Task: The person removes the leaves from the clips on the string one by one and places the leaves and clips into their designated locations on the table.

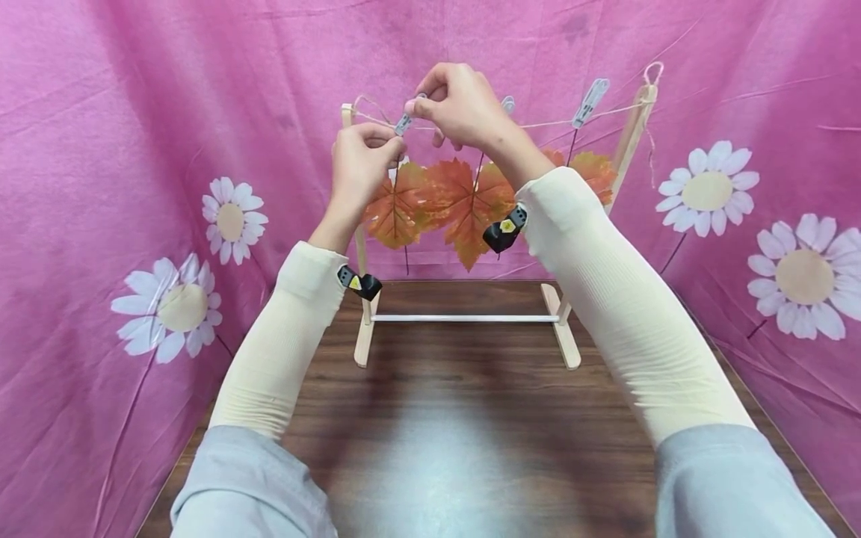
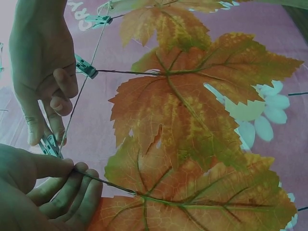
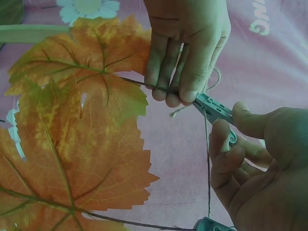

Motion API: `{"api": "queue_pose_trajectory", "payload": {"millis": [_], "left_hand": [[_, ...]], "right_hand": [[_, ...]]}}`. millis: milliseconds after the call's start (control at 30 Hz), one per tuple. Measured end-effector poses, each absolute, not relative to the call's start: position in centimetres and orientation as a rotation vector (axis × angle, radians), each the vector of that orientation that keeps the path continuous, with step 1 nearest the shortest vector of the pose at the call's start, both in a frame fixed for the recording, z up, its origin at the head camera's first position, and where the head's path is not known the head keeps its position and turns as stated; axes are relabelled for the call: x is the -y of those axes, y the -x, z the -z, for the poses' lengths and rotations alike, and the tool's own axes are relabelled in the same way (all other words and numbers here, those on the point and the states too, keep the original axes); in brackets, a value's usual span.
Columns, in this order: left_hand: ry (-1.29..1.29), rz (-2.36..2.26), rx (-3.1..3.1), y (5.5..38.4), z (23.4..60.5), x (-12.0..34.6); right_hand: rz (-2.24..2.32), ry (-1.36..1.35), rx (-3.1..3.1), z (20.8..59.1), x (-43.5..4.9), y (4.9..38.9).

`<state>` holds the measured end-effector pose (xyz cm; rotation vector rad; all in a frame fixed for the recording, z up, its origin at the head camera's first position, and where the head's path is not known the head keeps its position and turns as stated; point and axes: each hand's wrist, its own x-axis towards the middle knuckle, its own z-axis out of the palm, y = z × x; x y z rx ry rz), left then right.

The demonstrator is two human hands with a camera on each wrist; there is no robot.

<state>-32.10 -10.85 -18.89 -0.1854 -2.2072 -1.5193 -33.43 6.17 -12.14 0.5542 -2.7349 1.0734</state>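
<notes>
My left hand pinches the dark stem of an orange maple leaf near the left end of a thin string. My right hand grips the handle end of a grey clothespin between thumb and fingers. In the right wrist view the clothespin's nose sits at the string, close to the left fingertips and the stem's end. Whether its jaws have closed on the stem, I cannot tell. Beside it, a larger orange leaf hangs by its stem from another clothespin.
The string runs between two wooden posts, joined low down by a white rod. Toward the right post, a clothespin holds another leaf. Pink cloth with daisies surrounds the brown wooden surface.
</notes>
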Motion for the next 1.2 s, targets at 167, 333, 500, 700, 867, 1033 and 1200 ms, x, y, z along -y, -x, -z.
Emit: {"api": "queue_pose_trajectory", "payload": {"millis": [167,333,500,700,867,1033,1200], "left_hand": [[0.178,1.519,2.205,32.1,18.7,10.9],[0.167,1.524,2.212,32.1,18.6,10.8],[0.169,1.545,2.213,32.0,18.6,10.6],[0.178,1.565,2.207,31.8,18.5,10.5],[0.200,1.567,2.189,31.6,18.7,10.7],[0.237,1.584,2.153,31.6,19.0,11.1],[0.241,1.602,2.131,31.2,18.9,11.7]], "right_hand": [[-1.080,-0.541,2.728,12.1,-6.1,33.6],[-1.103,-0.541,2.705,12.0,-6.0,33.6],[-1.151,-0.527,2.629,12.0,-6.1,33.4],[-1.183,-0.491,2.549,11.8,-6.4,33.2],[-1.208,-0.475,2.511,11.6,-6.7,33.1],[-1.206,-0.479,2.501,11.5,-7.1,32.8],[-1.208,-0.490,2.492,11.5,-7.5,32.6]]}}
